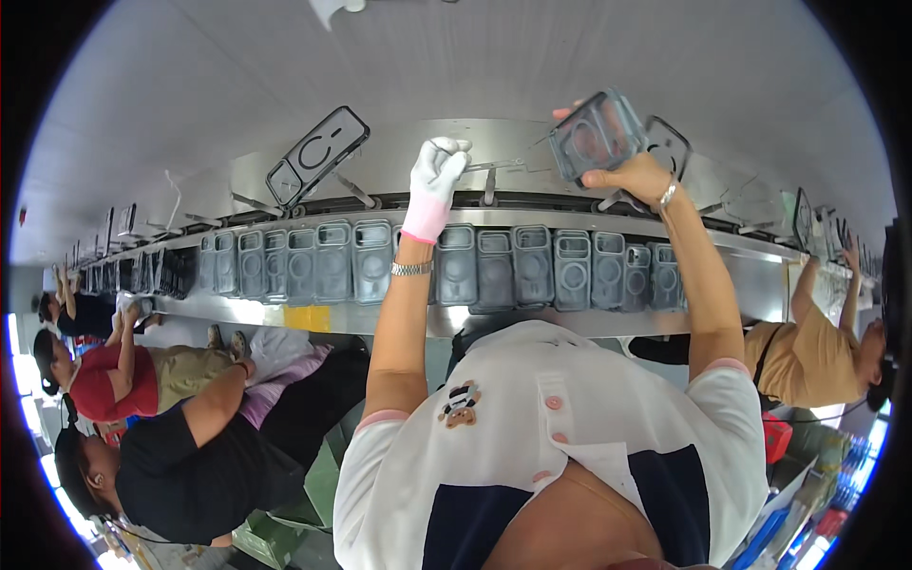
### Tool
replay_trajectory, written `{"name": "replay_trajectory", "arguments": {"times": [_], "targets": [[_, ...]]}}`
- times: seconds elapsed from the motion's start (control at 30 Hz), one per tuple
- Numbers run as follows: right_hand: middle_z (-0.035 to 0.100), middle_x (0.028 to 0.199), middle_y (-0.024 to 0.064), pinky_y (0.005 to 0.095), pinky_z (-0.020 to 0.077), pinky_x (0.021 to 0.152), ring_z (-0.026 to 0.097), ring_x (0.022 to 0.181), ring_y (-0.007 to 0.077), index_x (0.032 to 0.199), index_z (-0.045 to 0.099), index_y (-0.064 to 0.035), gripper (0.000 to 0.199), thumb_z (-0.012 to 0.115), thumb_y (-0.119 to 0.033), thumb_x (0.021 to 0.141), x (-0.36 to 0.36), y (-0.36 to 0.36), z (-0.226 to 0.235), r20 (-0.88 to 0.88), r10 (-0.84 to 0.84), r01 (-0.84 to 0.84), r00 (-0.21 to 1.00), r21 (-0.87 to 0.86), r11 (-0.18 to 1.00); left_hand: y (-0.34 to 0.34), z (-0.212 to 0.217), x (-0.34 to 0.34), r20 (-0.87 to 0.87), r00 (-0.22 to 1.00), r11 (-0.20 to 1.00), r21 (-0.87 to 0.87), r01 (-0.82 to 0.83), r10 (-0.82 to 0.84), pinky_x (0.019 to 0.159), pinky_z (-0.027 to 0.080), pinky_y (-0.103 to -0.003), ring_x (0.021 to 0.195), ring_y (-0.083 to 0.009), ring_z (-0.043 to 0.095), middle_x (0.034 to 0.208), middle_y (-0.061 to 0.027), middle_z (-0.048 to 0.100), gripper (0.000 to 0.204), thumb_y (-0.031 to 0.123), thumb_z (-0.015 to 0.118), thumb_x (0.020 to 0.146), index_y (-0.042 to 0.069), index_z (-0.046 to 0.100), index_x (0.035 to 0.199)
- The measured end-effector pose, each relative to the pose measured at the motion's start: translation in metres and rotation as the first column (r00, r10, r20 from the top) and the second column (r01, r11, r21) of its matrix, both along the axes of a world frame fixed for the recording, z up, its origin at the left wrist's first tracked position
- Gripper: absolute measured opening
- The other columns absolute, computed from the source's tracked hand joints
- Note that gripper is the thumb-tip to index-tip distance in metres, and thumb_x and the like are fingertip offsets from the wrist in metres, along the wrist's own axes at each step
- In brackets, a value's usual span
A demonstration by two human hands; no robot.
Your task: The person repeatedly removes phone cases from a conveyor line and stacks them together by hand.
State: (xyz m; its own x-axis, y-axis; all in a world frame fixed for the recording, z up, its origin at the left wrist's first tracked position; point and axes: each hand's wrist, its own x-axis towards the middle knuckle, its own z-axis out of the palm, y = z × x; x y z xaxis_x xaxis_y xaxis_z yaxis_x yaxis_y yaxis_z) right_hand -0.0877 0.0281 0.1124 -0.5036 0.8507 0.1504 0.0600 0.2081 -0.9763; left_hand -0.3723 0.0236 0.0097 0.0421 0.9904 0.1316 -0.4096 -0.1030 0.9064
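Note:
My left hand [440, 180], in a white glove with a pink cuff, is raised over the conveyor rail with its fingers curled together. Whatever they may hold is hidden. Just right of them a thin metal holder [494, 165] sticks out on its post. My right hand [635, 177], bare, grips a small stack of clear phone cases [594, 136], tilted, with a ring outline on the back. Behind that stack, a dark-edged phone case [668, 144] sits partly hidden. Another phone case with a black frame [318, 155] leans on a holder to the left.
Stacks of clear phone cases [532, 266] stand in a row along the metal ledge [380, 321] before me. Posts such as this one [353, 188] jut from the rail. Co-workers sit at the left [190, 475] and right [807, 361].

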Motion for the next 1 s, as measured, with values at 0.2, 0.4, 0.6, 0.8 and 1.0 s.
{"name": "replay_trajectory", "arguments": {"times": [0.2,0.4,0.6,0.8,1.0], "targets": [[0.054,0.126,0.0063,0.0363,0.0394,0.101,0.048,0.119,0.0213,0.136,0.041,-0.0096,0.100,0.091,-0.041,0.055,0.058,-0.011,0.004,0.193,-0.185,0.151,0.964,0.177,0.973,-0.009,-0.002,0.077,-0.124,0.988,0.994,0.044,0.097,-0.090,0.097,0.045,-0.031,0.116,-0.0206,0.055,0.101,-0.0101,0.061,0.022,-0.004,0.063,0.085,0.003,0.047,0.099],[0.053,0.120,0.0066,0.0412,0.0364,0.098,0.044,0.112,0.0279,0.130,0.048,-0.0064,0.097,0.090,-0.038,0.048,0.070,-0.002,0.011,0.646,-0.276,-0.053,0.712,0.442,0.896,0.004,-0.001,0.164,-0.425,0.896,0.962,0.164,0.218,-0.131,0.072,0.052,-0.027,0.079,-0.0124,0.062,0.093,-0.0067,0.065,0.033,0.002,0.070,0.080,0.001,0.052,0.107],[0.055,0.117,0.0057,0.0409,0.0351,0.092,0.044,0.108,0.0286,0.127,0.051,-0.0083,0.096,0.089,-0.037,0.044,0.127,-0.001,0.013,0.852,-0.328,-0.194,0.408,0.431,0.881,0.001,0.004,0.233,-0.592,0.802,0.944,0.211,0.252,-0.082,0.056,0.049,-0.028,0.061,-0.0117,0.058,0.075,-0.0037,0.065,0.033,0.010,0.074,0.076,0.002,0.057,0.103],[0.044,0.137,0.0161,0.0440,0.0321,0.107,0.036,0.131,0.0350,0.136,0.043,-0.0022,0.101,0.084,-0.051,0.058,0.222,0.004,0.011,0.727,-0.432,0.048,0.533,0.484,0.874,-0.038,-0.038,0.184,-0.581,0.728,0.912,-0.067,0.404,-0.365,0.084,0.051,-0.031,0.100,-0.0169,0.062,0.110,-0.0069,0.064,0.043,0.017,0.073,0.083,-0.001,0.055,0.118],[0.049,0.133,0.0155,0.0406,0.0339,0.108,0.047,0.126,0.0272,0.139,0.037,0.0024,0.109,0.074,-0.068,0.065,0.175,-0.004,0.018,0.307,-0.279,0.188,0.910,0.294,0.937,-0.073,-0.055,-0.020,-0.577,0.809,0.982,-0.064,-0.178,0.110,0.069,0.049,-0.027,0.076,-0.0084,0.053,0.086,0.0000,0.055,0.021,0.013,0.071,0.085,0.005,0.053,0.092]]}}
